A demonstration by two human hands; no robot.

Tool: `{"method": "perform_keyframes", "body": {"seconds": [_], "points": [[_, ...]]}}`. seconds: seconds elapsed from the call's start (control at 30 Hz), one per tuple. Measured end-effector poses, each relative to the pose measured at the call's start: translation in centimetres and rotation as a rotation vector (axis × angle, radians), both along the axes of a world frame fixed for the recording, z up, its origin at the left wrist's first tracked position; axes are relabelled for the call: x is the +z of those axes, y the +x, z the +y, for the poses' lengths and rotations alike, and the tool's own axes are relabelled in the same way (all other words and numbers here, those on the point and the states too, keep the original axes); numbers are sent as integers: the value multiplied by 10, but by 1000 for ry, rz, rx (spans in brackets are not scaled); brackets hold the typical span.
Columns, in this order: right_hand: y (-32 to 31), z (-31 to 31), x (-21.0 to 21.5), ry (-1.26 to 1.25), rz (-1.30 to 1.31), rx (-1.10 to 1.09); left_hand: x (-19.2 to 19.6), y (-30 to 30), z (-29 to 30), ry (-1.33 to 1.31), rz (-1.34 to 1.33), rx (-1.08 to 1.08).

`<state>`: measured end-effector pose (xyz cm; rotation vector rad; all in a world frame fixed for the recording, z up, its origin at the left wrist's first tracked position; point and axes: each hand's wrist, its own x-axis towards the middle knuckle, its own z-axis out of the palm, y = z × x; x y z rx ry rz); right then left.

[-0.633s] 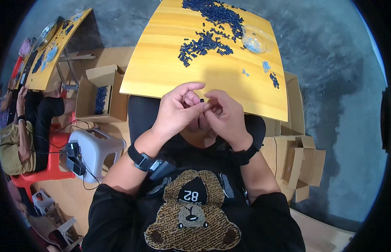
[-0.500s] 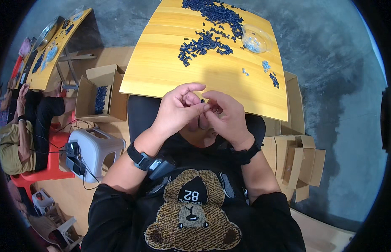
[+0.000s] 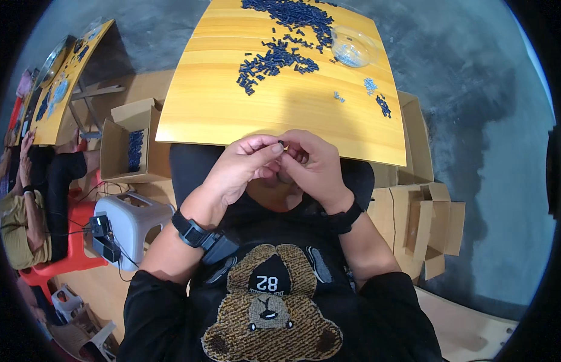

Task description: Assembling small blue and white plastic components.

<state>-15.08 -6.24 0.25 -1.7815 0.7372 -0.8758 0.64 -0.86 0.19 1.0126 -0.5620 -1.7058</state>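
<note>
My left hand (image 3: 243, 164) and my right hand (image 3: 316, 166) meet in front of the table's near edge, fingertips touching. Pinched between them is a small black cylindrical piece (image 3: 282, 143), mostly covered by the fingers. Both hands are closed around it; whether a second tiny part is in the right fingertips I cannot tell. On the yellow wooden table (image 3: 220, 114) beyond lie a big heap of black cylindrical pieces (image 3: 298, 15) and a smaller heap of the same (image 3: 274, 60). Small silvery parts (image 3: 370, 85) lie at the right, near a little group of black pieces (image 3: 383, 107).
A clear round bowl (image 3: 353, 48) with silvery parts stands at the table's far right. Cardboard boxes flank the table; the left box (image 3: 114, 151) holds black pieces. Left of me are a grey stool (image 3: 120, 220) with cables and a seated person (image 3: 27, 211) at another table.
My hands have shifted slightly left, and the fingertips have closed more tightly around the black piece. The whole view has swung a little, so the table appears further left.
</note>
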Motion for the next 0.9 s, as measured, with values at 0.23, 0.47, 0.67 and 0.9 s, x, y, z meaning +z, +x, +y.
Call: {"method": "perform_keyframes", "body": {"seconds": [0.23, 0.47, 0.67, 0.9], "points": [[2, -9, -13, 8, 70, -82, -10, -3, -14, 52, -25, 74], [2, -30, -8, -168, 172, -46, -25, 9, -28, 33, -37, 123], [-44, -91, -14, -273, 394, -372, -31, 30, -52, -180, -329, 337], [-46, -131, -23, -398, 590, -428, -47, 42, -66, -185, -415, 340]]}}
